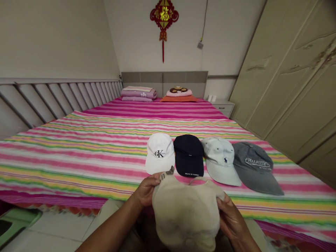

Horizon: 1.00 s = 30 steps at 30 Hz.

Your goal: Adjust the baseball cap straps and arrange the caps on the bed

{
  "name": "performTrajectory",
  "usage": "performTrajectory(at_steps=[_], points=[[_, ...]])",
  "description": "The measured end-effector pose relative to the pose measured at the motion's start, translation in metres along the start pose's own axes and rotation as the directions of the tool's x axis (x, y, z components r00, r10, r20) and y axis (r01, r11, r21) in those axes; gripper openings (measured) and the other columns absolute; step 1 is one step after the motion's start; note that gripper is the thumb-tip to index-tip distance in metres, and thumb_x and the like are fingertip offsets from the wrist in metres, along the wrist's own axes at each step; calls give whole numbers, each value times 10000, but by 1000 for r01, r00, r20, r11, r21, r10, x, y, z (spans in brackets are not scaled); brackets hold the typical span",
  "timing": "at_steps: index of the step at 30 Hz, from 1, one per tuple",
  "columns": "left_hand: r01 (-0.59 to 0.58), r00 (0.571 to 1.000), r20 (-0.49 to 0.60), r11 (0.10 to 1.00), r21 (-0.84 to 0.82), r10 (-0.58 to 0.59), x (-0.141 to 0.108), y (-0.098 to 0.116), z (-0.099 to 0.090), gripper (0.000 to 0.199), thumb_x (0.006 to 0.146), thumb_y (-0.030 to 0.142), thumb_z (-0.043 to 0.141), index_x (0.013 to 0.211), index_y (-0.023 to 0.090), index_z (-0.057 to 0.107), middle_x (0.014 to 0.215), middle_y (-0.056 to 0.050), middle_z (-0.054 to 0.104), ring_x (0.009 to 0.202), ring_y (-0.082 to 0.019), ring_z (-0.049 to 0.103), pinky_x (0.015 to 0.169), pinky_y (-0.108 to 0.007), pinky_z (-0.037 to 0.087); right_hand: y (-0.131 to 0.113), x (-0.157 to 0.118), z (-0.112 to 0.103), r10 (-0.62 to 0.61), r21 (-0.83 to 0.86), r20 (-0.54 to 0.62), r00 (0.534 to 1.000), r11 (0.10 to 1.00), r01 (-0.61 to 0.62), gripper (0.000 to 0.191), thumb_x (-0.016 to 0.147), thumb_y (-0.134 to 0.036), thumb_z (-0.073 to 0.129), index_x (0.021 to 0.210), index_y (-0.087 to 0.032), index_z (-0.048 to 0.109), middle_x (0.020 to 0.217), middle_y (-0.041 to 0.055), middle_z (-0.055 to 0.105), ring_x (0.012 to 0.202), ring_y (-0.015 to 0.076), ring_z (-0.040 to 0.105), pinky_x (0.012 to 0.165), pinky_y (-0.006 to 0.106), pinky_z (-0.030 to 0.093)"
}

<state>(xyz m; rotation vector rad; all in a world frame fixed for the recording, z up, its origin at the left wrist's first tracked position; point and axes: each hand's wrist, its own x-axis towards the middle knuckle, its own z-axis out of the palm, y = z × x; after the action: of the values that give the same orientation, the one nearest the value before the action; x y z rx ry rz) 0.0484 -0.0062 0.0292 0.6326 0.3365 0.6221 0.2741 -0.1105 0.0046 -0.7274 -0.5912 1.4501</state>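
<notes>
A beige cap (186, 210) is held low in front of me, its back strap opening and metal buckle facing the bed. My left hand (147, 190) pinches its edge beside the buckle, and my right hand (229, 213) grips the opposite edge. Beyond it, several caps lie in a row on the striped bed sheet: a white cap with black letters (160, 154), a dark navy cap (189, 154), a pale cap with a small blue emblem (222, 159) and a grey cap with white lettering (254, 166) at the right.
The striped bed (78, 147) has folded purple bedding (139, 94) and a pink and orange pile (179, 95) by the headboard (183, 78). A railing (57, 98) runs along the left, a wardrobe (286, 80) along the right. A green stool (19, 222) is at lower left.
</notes>
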Motion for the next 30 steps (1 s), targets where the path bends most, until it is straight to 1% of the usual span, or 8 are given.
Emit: performTrajectory(at_steps=[2,4,7,12,16,20,26,30], points=[[-47,998,-49,998,30,48,2,1,0,316,541,239,734,803,93,634,654,-39,640,577,-124,594,583,-215,451,1,-2,0,18,-29,22,1000,999,-18,321,585,-275,729,895,-207,678,790,92,714,769,273,653,757,421,480],[-82,993,-79,991,107,91,4,3,0,304,531,267,757,753,103,629,610,-19,618,517,-99,562,533,-198,432,0,-4,1,27,-61,36,999,998,-25,367,569,-311,734,911,-195,675,822,111,709,778,281,649,746,418,481],[-84,987,-113,962,261,117,4,8,1,250,520,234,768,680,109,621,572,-9,604,476,-82,530,496,-188,407,-1,-8,5,48,-92,65,997,995,-42,427,574,-393,716,940,-179,664,867,138,697,805,285,638,731,406,477],[-47,980,-153,893,447,129,1,17,7,224,564,251,744,676,90,635,586,-28,612,497,-78,528,495,-176,390,-5,-11,9,168,-169,183,969,976,-137,313,588,-336,709,854,-177,666,722,74,684,687,227,629,681,348,462],[-29,989,-122,920,391,83,2,15,15,233,562,272,742,650,104,608,529,-4,575,441,-66,496,443,-168,368,-12,-8,12,151,-205,244,958,974,-101,229,609,-336,698,770,-181,649,684,34,629,604,164,565,569,261,415],[11,994,-103,938,347,27,4,12,24,254,545,273,752,633,107,580,499,1,563,392,-65,480,396,-166,345,-23,-1,23,74,-214,302,950,977,-9,221,643,-370,679,725,-171,626,692,46,615,621,157,528,576,264,392],[21,996,-89,940,340,10,7,9,39,220,569,249,737,621,98,586,494,-4,569,386,-57,475,393,-160,347,-44,8,41,-21,-189,237,971,980,67,231,713,-419,616,708,-191,581,448,-44,488,375,83,377,416,218,291],[50,995,-103,938,343,-16,10,7,49,205,565,237,739,626,101,599,484,9,560,376,-45,456,390,-153,337,-51,14,52,17,-390,203,979,918,65,263,725,-424,602,680,-169,551,406,-68,437,312,41,278,352,185,189]])
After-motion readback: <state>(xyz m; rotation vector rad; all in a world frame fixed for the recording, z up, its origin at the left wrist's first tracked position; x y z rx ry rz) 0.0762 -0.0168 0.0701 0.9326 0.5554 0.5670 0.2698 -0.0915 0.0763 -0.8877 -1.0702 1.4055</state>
